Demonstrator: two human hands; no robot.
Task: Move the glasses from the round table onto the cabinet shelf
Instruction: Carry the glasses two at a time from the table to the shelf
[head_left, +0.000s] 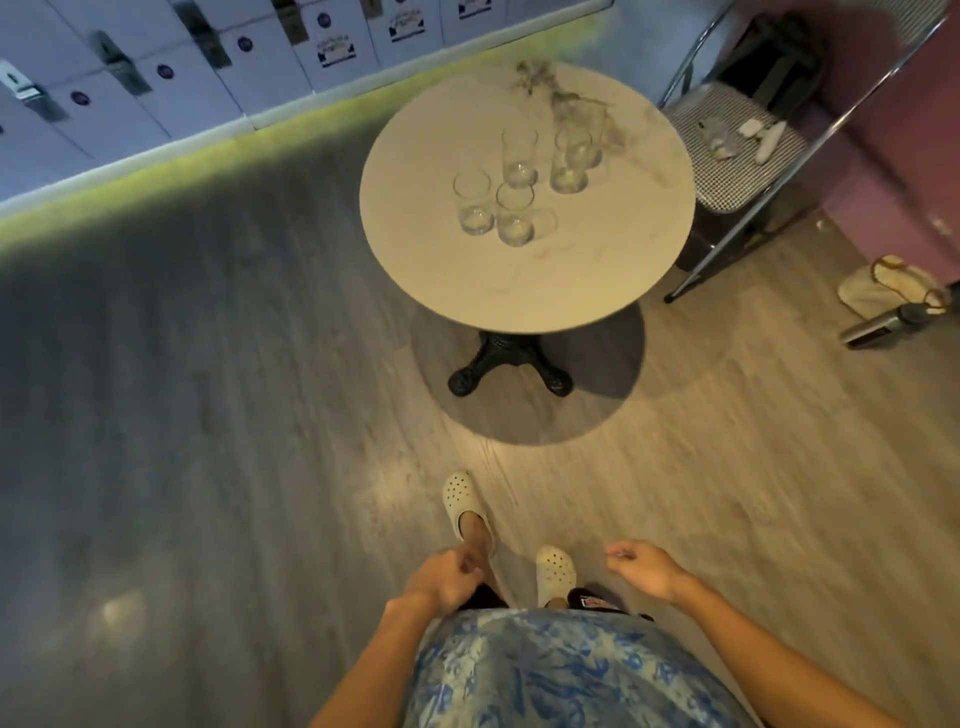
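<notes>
Along the left edge of my view runs a wall of white lockers (156, 88); below it the wood floor (208, 415) is bare. My left hand (447, 574) hangs low with its fingers curled loosely inward, holding nothing. Ahead stands the round table (519, 291) on its black pedestal — five clear glasses (515, 214) stand upright on its far half, two short ones nearest the middle, taller ones toward the far right edge, beside a blurred sprig in a vase (563, 98). My right hand (647, 566) is half curled too — empty, well apart from the table. Right of the table a checked chair (727, 156) carries small items too blurred to name.
</notes>
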